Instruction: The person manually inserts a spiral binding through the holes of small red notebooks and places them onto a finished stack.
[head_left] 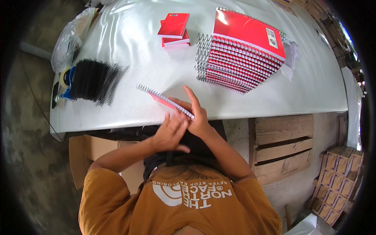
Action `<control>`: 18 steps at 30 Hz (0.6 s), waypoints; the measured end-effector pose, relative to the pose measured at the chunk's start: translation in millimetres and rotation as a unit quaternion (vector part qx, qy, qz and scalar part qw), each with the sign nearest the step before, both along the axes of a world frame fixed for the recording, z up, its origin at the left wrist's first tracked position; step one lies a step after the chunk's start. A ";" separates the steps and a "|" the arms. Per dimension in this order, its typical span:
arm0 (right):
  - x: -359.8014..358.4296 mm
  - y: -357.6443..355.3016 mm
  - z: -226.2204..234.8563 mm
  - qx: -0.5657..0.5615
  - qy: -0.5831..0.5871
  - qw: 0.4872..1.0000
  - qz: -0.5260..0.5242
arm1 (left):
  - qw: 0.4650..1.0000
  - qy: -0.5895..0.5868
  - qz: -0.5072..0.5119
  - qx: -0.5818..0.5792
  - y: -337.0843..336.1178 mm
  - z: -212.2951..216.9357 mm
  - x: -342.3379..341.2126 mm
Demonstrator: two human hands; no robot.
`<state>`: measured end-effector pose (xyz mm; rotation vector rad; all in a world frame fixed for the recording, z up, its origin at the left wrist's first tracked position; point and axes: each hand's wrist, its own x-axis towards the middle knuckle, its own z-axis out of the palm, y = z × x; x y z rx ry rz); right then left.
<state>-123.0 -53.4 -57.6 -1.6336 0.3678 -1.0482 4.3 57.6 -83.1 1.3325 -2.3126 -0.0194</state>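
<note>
Red covers the notebook (163, 100) that the person holds above the near side of the white-covered table (152, 119), straight in front of the body. Seen from the head, it is tilted nearly edge-on, so only a thin strip of its cover shows below the spine. The spiral coil (143, 88) runs along its upper edge, slanting from upper left down to lower right; at the upper left its loops stand out free past the end of the pages, while along the rest they sit close and even against pale page edges.

The right hand (199, 118) grips the notebook near its lower right end, with fingers reaching behind it and one finger pointing up, clear of it. The left hand (169, 132) is loosely spread on the near side, its thumb well apart from the other fingers; those fingers are blurred and overlap the notebook's lower right part, and how firmly they touch it I cannot tell.

Beyond the hands, toward the left, lies a bundle of black coils (94, 82) next to a blue tape dispenser (67, 93). Farther back sits a small pile of red books (174, 28), the upper ones set askew. To the right rises a tall stack of spiral notebooks (244, 55), a pale label on its top cover.
</note>
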 end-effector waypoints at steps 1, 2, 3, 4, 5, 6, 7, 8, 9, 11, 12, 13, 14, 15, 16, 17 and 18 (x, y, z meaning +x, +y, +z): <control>1.6 -6.8 0.3 0.001 -0.006 1.000 0.011 | 0.998 -0.011 -0.054 -0.036 10.0 -7.5 3.9; 0.9 -8.6 -2.8 0.010 -0.008 1.000 0.021 | 0.996 -0.036 0.012 -0.075 -2.8 7.4 4.9; -3.4 -5.4 -5.3 0.023 -0.006 0.999 0.029 | 0.989 -0.058 0.077 -0.109 -20.3 37.4 2.1; -8.1 -8.1 0.0 0.010 0.041 0.999 0.026 | 0.986 -0.068 0.135 -0.067 -35.6 73.8 -4.5; -8.2 -9.6 2.3 0.024 0.046 0.998 0.022 | 0.986 -0.081 0.132 -0.067 -46.4 90.7 -7.9; -7.9 -10.6 4.5 0.039 0.050 0.998 0.019 | 0.994 -0.041 0.098 -0.036 -52.1 95.7 -1.5; -7.6 -11.6 6.0 0.054 0.053 0.997 0.015 | 0.998 -0.002 0.064 -0.005 -55.1 99.9 3.7; -7.2 -12.3 3.9 0.043 0.055 0.997 0.017 | 0.997 0.003 0.073 0.021 -57.2 105.5 2.7; -6.1 -12.4 0.8 0.067 0.041 0.997 0.027 | 0.996 0.008 0.081 0.047 -59.3 111.9 1.4; -3.6 -12.8 -2.9 0.115 0.012 0.992 0.049 | 0.993 0.006 0.093 0.067 -63.6 122.1 -2.5; -4.0 -13.6 -2.7 0.102 0.019 0.994 0.043 | 0.993 0.000 0.097 0.061 -66.2 125.9 -6.5; -4.6 -14.3 -1.9 0.089 0.026 0.995 0.038 | 0.993 -0.005 0.100 0.055 -68.2 127.6 -8.6; -5.5 -14.0 -0.2 0.077 0.034 0.996 0.034 | 0.994 -0.003 0.094 0.053 -68.5 127.0 -8.2; -6.5 -13.7 2.1 0.085 0.050 0.994 0.036 | 0.995 -0.001 0.089 0.051 -69.0 125.7 -6.6; -7.5 -13.3 4.8 0.094 0.066 0.993 0.039 | 0.995 0.001 0.083 0.050 -69.2 125.2 -5.8; -8.5 -13.4 6.5 0.101 0.082 0.991 0.042 | 0.994 -0.001 0.086 0.063 -69.0 125.7 -6.5; -8.8 -12.9 5.6 0.083 0.081 0.993 0.033 | 0.993 -0.003 0.089 0.076 -67.9 126.6 -7.6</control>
